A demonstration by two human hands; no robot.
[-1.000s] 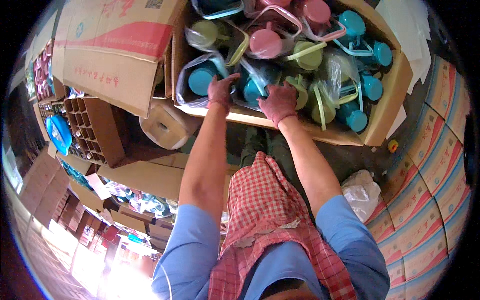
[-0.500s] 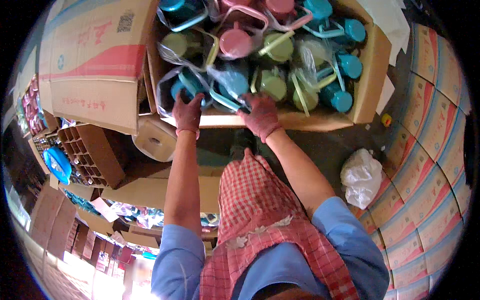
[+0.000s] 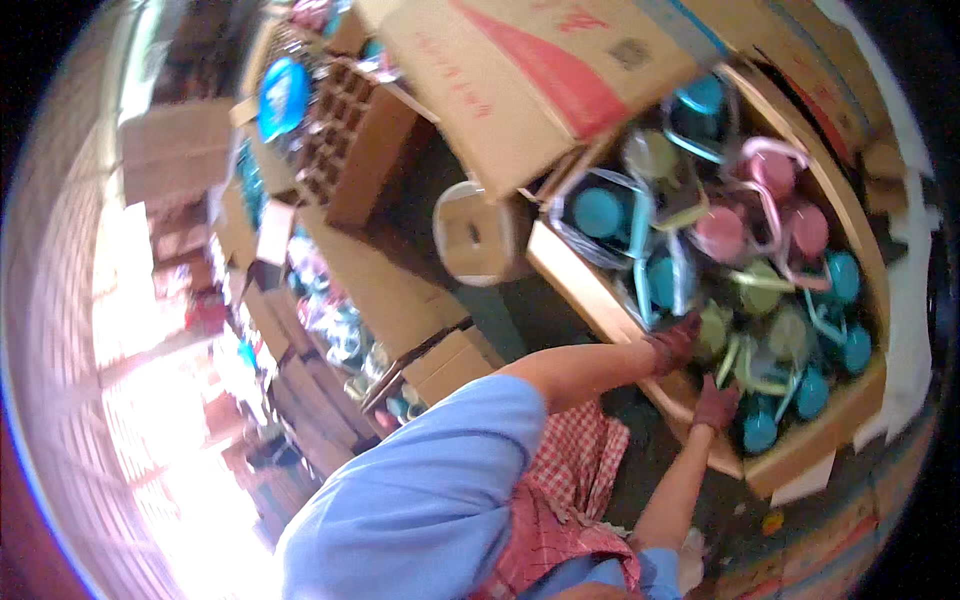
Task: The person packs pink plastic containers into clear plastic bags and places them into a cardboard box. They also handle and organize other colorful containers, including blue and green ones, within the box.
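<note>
Both my hands wear dark red gloves and are at the near side of an opened cardboard carton packed with bottles. My left hand rests by the carton's near wall, against a green-lidded bottle; its fingers are blurred and partly hidden. Just to the right and nearer, my right hand has its fingers apart below a pale green loop handle. Around them are a blue-lidded bottle in clear plastic, pink-lidded bottles and teal-lidded bottles.
The carton's large flap spreads at the upper left. A beige plastic stool stands beside it. Further left are a cardboard divider grid, a blue basin and more open boxes. Stacked cartons stand at lower right.
My view has turned left, so the carton now sits tilted at the right. Both hands have shifted right along its near side, from the blue-lidded bottles to the green-lidded ones.
</note>
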